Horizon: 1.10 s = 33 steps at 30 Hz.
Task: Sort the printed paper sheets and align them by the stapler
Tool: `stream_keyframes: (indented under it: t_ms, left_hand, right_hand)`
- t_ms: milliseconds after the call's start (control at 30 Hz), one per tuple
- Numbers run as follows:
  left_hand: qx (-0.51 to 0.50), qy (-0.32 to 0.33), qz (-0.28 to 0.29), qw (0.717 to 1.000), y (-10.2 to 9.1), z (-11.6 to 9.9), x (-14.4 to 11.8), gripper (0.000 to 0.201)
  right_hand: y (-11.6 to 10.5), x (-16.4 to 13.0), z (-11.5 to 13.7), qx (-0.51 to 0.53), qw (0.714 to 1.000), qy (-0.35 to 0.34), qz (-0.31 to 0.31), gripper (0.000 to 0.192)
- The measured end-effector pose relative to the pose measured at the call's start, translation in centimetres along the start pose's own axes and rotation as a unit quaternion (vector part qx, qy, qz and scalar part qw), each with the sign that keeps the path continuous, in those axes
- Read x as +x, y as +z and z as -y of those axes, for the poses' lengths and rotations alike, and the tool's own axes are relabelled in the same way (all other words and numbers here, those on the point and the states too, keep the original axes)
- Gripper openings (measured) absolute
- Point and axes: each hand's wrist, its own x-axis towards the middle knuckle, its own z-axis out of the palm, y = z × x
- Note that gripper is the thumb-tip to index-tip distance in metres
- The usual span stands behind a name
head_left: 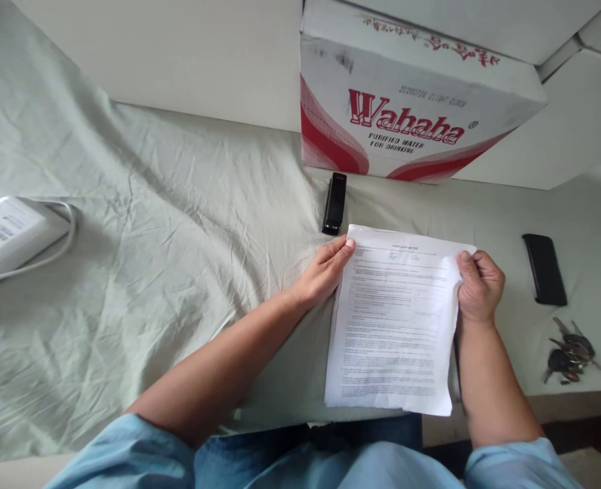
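Observation:
A stack of printed paper sheets [396, 319] is held up in front of me, text side toward me, its right edge slightly wavy. My left hand [325, 272] pinches the upper left edge, thumb on top and fingers mostly behind. On the upper right edge my right hand [481, 285] is closed, its thumb pressed on the front. Just beyond the top left corner of the sheets lies a black stapler [335, 204] on the cloth.
A white and red Wahaha water carton [407, 115] stands at the back against white panels. To the right lie a black phone-like object [544, 269] and a bunch of keys [571, 352]. At far left sits a white device [17, 234] with a cable. Wrinkled pale green cloth [168, 238] covers the surface.

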Motion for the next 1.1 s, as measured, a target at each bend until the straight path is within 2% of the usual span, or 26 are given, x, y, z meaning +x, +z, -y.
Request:
stream_keyframes:
  t_ms: [200, 400, 567, 667, 833, 933, 1000, 1100]
  left_hand:
    - [0.006, -0.001, 0.006, 1.0, 0.1, -0.3, -0.1, 0.054]
    - [-0.007, -0.018, -0.018, 1.0, 0.6, -1.0, -0.3, 0.053]
    - [-0.067, -0.04, -0.038, 0.996, 0.6, -0.8, -0.1, 0.055]
    - [-0.089, -0.055, -0.055, 0.993, 0.6, -0.6, 0.0, 0.054]
    - [-0.117, -0.062, -0.075, 0.988, 0.8, -0.9, -0.2, 0.053]
    - [-0.128, -0.068, -0.089, 0.986, 1.0, -1.1, -0.2, 0.053]
    - [-0.127, -0.068, -0.098, 0.985, 1.1, -1.1, -0.2, 0.052]
    - [-0.121, -0.061, -0.104, 0.985, 1.1, -1.0, -0.1, 0.05]
  right_hand:
    - [0.2, -0.2, 0.2, -0.008, 1.0, 0.002, 0.0, 0.068]
    - [0.1, -0.2, -0.5, -0.014, 1.0, 0.006, 0.003, 0.065]
    - [0.5, -0.2, -1.8, -0.017, 1.0, -0.004, -0.017, 0.046]
    - [0.4, 0.2, -2.3, 0.018, 1.0, -0.022, -0.002, 0.054]
    - [0.0, 0.2, -1.9, 0.102, 0.987, 0.082, 0.098, 0.063]
    - [-0.1, -0.2, -1.3, 0.115, 0.976, 0.119, 0.144, 0.057]
    - [-0.1, -0.7, -1.0, 0.102, 0.974, 0.133, 0.154, 0.05]
    - [0.2, -1.2, -1.0, 0.078, 0.98, 0.13, 0.128, 0.041]
